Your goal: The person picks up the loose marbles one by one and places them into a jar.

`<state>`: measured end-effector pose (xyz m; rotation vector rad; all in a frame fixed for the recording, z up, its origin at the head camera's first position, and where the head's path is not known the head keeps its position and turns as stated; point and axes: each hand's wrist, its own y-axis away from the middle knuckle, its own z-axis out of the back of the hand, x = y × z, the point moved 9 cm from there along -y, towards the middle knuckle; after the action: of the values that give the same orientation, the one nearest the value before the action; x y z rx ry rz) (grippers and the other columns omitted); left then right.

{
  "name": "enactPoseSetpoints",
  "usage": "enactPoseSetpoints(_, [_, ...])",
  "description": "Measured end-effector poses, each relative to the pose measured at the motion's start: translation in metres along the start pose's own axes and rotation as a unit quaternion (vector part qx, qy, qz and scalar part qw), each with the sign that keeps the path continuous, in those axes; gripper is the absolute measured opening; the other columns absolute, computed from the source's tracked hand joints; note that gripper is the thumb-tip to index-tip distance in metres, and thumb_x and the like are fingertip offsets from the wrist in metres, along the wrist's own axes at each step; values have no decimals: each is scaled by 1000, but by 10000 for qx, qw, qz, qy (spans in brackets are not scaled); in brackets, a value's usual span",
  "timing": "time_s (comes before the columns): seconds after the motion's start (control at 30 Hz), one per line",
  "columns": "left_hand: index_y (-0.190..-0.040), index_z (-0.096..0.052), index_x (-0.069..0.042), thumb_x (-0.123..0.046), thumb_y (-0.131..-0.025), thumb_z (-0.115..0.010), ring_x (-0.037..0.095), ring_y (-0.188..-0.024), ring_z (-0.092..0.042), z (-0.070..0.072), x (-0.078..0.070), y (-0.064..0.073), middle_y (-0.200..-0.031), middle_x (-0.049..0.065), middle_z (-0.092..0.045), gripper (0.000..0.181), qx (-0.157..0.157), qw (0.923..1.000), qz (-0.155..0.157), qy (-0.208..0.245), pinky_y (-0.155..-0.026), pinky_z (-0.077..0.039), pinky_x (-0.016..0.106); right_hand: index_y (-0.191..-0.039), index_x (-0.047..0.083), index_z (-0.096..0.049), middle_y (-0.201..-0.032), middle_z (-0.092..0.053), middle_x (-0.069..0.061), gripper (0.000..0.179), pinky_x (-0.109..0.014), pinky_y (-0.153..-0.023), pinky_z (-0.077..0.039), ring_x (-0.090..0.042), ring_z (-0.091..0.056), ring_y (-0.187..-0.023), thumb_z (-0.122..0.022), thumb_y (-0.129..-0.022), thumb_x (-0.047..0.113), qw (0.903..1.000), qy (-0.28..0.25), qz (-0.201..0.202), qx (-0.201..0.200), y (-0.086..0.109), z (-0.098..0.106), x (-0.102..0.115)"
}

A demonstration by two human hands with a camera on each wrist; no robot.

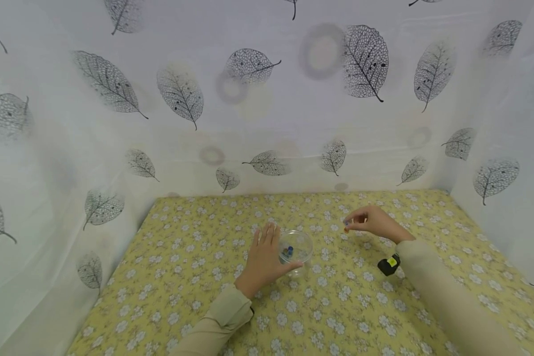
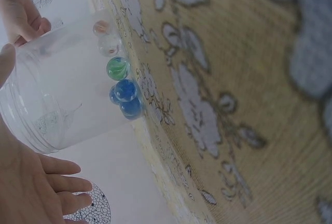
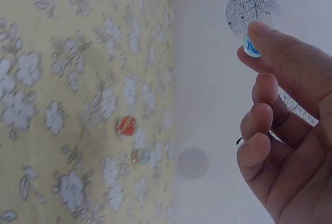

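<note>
A clear plastic jar (image 1: 297, 242) stands upright on the cloth with its mouth up. Several glass marbles lie at its bottom, among them a green marble (image 2: 118, 68) and a blue marble (image 2: 126, 90). My left hand (image 1: 264, 259) is beside the jar, fingers straight and thumb spread across its near side. Off to the right, my right hand (image 1: 374, 222) pinches a clear marble with a blue swirl (image 3: 251, 47) between thumb and forefinger, the other fingers loosely curled. Below that hand, a red-orange marble (image 3: 126, 125) and a clear marble with some orange (image 3: 140, 155) lie on the cloth.
The table has a yellow flowered cloth (image 1: 196, 277). White sheeting printed with grey leaves (image 1: 267, 118) hangs around the back and sides. Close by the right sleeve shows a small black device with a yellow-green face (image 1: 389, 265).
</note>
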<state>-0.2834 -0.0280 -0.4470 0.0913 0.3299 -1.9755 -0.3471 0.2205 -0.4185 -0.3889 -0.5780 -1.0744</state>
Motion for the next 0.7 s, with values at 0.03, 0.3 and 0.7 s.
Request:
enactPoseSetpoints(0.03, [-149, -22, 0, -74, -77, -53, 32, -145, -19, 0, 0, 0, -154, 21, -25, 108, 15, 10000, 8, 12, -119, -16, 50, -105, 3, -71, -76, -65, -14, 27, -24, -49, -38, -7, -42, -53, -68, -86, 22, 10000, -14, 33, 2, -1, 0, 4])
enactPoseSetpoints(0.3, [-149, -22, 0, -75, -76, -52, 31, -145, -19, 0, 1, 0, -155, 19, -22, 109, 49, 10000, 28, 1, -119, -17, 50, -105, 7, -72, -63, -61, 3, 25, -24, -49, -41, -10, -49, -52, -68, -86, 23, 9992, 58, 401, 13, -8, -3, 35])
enactPoseSetpoints(0.7, [-149, -22, 1, -76, -76, -51, 32, -145, -20, 0, 0, -1, -155, 19, -22, 109, 75, 9999, 21, -66, -118, -18, 51, -102, 9, -73, -68, -59, -2, 21, -24, -50, -43, -8, -46, -54, -68, -86, 23, 9974, -79, 714, 59, -16, -19, 64])
